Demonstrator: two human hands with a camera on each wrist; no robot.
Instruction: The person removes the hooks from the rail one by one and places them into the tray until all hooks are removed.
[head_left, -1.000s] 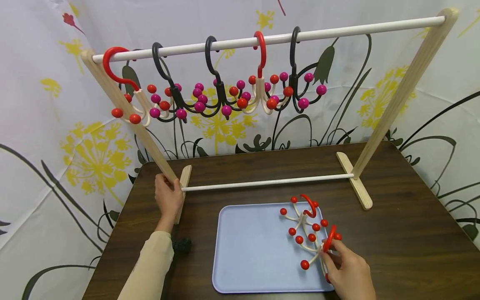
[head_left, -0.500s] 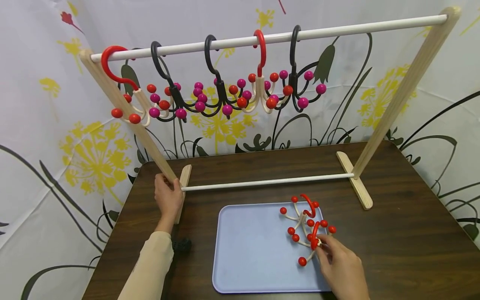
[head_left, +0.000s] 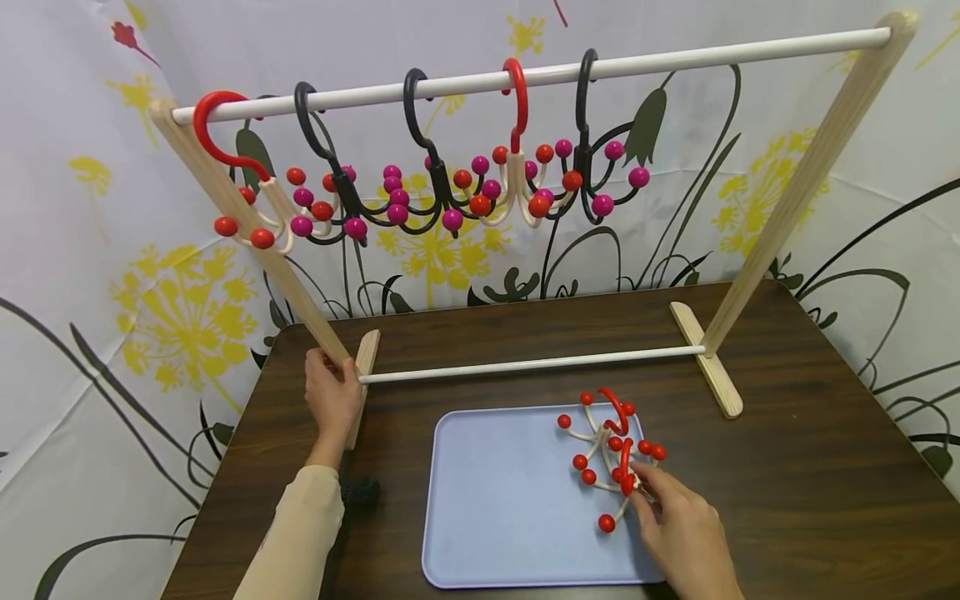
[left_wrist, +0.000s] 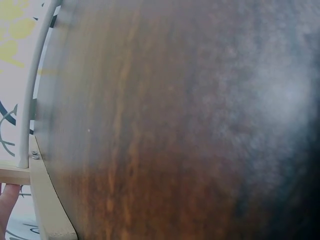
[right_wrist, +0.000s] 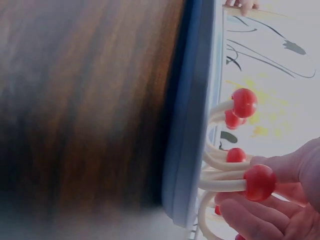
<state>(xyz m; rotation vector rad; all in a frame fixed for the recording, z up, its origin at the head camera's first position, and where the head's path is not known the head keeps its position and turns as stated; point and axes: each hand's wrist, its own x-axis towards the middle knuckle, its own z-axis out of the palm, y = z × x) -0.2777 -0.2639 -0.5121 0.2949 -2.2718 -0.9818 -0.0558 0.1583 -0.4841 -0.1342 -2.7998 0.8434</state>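
My left hand [head_left: 333, 402] grips the foot of the left wooden post [head_left: 296, 296] of a garment rack; the left wrist view shows only a finger [left_wrist: 7, 202] at the wood. With thumb and fingers, my right hand [head_left: 686, 527] pinches a cream hanger with a red hook [head_left: 626, 468] and red ball tips, low over the right side of a pale blue tray [head_left: 495, 500]. Just behind it on the tray lies a matching red-hooked hanger [head_left: 602, 437], their arms overlapping in the head view. Close up, the right wrist view shows red balls [right_wrist: 260, 182] beside my fingers.
From the rack's white top rail [head_left: 660, 64] hang several hangers: red-hooked ones [head_left: 516, 171] and black ones with magenta balls [head_left: 585, 158]. A lower white rail [head_left: 525, 365] runs behind the tray. A small dark object [head_left: 362, 493] lies by the left sleeve.
My right hand has shifted left with its hanger, bringing the hook nearer the other one, then barely moved. My left hand keeps its place on the post.
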